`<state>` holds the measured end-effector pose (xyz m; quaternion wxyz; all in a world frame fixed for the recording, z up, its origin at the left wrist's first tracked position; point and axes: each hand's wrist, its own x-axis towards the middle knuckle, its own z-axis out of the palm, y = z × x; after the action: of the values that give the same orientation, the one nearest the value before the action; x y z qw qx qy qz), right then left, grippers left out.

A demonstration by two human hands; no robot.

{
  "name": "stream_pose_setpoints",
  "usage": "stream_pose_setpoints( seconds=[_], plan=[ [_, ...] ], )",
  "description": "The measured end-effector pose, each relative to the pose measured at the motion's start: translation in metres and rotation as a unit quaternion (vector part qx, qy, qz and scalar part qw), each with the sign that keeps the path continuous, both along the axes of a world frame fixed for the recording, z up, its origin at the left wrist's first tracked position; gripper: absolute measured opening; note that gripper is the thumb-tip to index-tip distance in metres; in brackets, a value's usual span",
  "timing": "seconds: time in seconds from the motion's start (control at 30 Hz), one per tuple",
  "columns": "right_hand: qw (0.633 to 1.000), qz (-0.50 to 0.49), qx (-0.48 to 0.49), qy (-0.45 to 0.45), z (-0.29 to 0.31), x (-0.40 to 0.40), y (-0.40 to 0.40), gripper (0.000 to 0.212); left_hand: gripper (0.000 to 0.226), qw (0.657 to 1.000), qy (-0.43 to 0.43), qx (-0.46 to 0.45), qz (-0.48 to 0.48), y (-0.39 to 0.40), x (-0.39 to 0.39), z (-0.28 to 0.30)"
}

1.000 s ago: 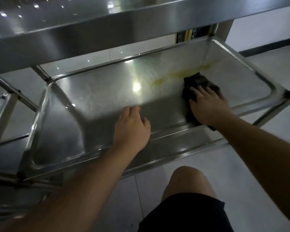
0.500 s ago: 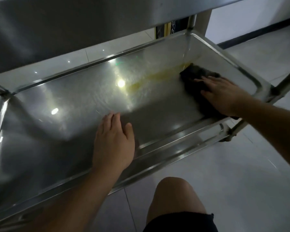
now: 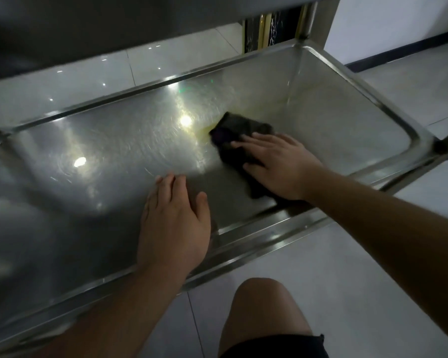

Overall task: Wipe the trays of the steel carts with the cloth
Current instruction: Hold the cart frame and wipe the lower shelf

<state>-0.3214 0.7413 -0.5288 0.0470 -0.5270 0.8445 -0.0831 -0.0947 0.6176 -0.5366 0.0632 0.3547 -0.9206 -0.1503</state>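
Observation:
A steel cart's lower tray fills the view, shiny with light glare. A dark cloth lies on the tray floor right of centre, next to a faint yellowish smear. My right hand presses flat on the cloth, fingers spread and pointing left. My left hand rests palm down on the tray floor near its front rim, holding nothing.
The cart's upper tray overhangs the top of the view. Upright cart posts stand at the tray's far right corner. Pale tiled floor lies in front, with my bare knee below the front rim.
My right hand has slid the cloth leftward across the tray, over the yellowish smear. The view has shifted closer and lower; my left hand stays planted near the front rim.

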Motion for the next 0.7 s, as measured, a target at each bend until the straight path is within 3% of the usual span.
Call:
stream_pose_setpoints(
  seconds=[0.07, 0.13, 0.23, 0.33, 0.43, 0.5, 0.57, 0.7],
  plan=[
    [0.995, 0.094, 0.010, -0.017, 0.007, -0.004, 0.011, 0.057, 0.069, 1.000, 0.002, 0.002, 0.003, -0.001, 0.001, 0.000],
    [0.991, 0.127, 0.016, -0.041, 0.012, -0.029, 0.034, 0.052, 0.069, 1.000, 0.002, 0.004, 0.002, -0.001, 0.002, 0.000],
    [0.997, -0.055, -0.007, -0.062, 0.011, -0.087, 0.067, 0.049, 0.068, 1.000, 0.004, -0.005, 0.001, -0.002, 0.002, 0.000],
    [0.968, -0.251, -0.023, -0.011, 0.008, -0.140, 0.073, 0.051, 0.070, 1.000, 0.009, -0.013, -0.003, -0.001, 0.003, -0.001],
    [0.930, -0.367, -0.012, -0.011, 0.007, -0.167, 0.038, 0.065, 0.072, 1.000, 0.007, -0.022, -0.007, -0.001, 0.003, -0.003],
    [0.919, -0.393, -0.014, -0.034, 0.011, -0.161, -0.001, 0.066, 0.074, 1.000, 0.008, -0.029, -0.007, 0.000, 0.003, -0.004],
    [0.942, -0.332, -0.017, -0.047, 0.016, -0.129, -0.043, 0.057, 0.077, 1.000, 0.010, -0.028, -0.007, -0.001, 0.002, -0.004],
    [0.999, -0.046, -0.020, -0.013, 0.009, -0.025, -0.093, 0.046, 0.076, 1.000, 0.014, -0.027, -0.007, -0.002, 0.001, -0.003]
  ],
)
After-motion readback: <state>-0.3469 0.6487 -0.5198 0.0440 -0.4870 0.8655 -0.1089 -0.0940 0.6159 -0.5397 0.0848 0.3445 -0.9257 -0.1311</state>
